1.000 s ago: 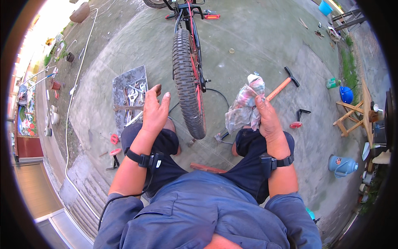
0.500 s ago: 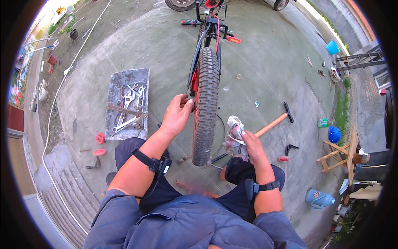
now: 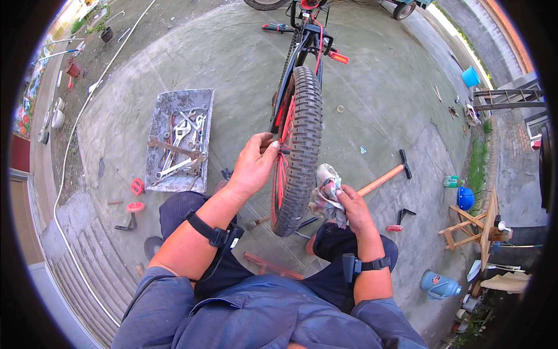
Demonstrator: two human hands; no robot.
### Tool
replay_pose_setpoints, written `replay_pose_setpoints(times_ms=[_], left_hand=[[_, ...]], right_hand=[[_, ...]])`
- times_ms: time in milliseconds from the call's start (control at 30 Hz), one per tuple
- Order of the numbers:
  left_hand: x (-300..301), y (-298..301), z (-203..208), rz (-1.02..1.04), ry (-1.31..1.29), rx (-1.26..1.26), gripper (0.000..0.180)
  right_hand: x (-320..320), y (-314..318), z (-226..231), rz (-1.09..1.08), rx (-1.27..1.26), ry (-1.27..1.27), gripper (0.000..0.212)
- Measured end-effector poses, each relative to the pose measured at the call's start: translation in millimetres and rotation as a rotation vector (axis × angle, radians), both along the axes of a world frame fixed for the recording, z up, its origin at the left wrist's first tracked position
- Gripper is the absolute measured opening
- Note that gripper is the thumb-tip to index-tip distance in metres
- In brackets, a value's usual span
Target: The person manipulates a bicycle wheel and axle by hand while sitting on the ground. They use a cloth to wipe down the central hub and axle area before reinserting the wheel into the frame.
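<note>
Though dark outside, wheel (image 3: 306, 131) red within.

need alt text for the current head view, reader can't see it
A person's left hand is at the side of a bicycle wheel, while the right hand holds a crumpled cloth. A grey tray of wrenches lies to the left; an orange rod with a black crossbar lies to the right.

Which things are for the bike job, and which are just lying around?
For the job:
wheel, with the left hand at its side
cloth, in the right hand
wrenches in the tray, probably

Just lying about, it seems:
blue bucket
blue jug
reddish flowerpot
</note>
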State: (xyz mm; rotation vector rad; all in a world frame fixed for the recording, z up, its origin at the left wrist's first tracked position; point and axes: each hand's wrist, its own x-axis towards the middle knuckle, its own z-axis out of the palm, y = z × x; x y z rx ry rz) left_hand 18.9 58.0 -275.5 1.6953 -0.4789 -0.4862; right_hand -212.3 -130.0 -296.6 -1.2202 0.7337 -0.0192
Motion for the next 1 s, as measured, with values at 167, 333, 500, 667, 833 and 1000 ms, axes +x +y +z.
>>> replay_pose_setpoints(times_ms=[167,333,500,667,833,1000], left_hand=[[-1.6,0.7,-2.5,0.001,-0.009,0.014,0.040],[-2.6,1.7,-4.0,0.010,-0.010,0.016,0.041],[-2.7,0.9,-6.2,0.013,0.013,0.018,0.039],[-9.7,4.6,5.7,-0.012,0.017,0.033,0.039],[-13.5,6.5,13.1,-0.023,0.067,-0.029,0.037],[-10.9,-0.3,12.1,-0.041,0.145,-0.032,0.039]], right_hand=[[-1.9,-0.6,-4.1,-0.028,-0.026,0.015,0.040],[-1.4,0.9,-3.1,-0.056,-0.003,0.003,0.040],[4.2,5.5,13.6,-0.047,0.016,-0.015,0.039],[1.7,-10.5,-6.2,-0.208,-0.067,-0.081,0.038],[43.1,-73.9,6.9,-0.206,-0.527,-0.024,0.040],[131.4,-133.2,36.9,-0.128,-0.828,-0.056,0.043]])
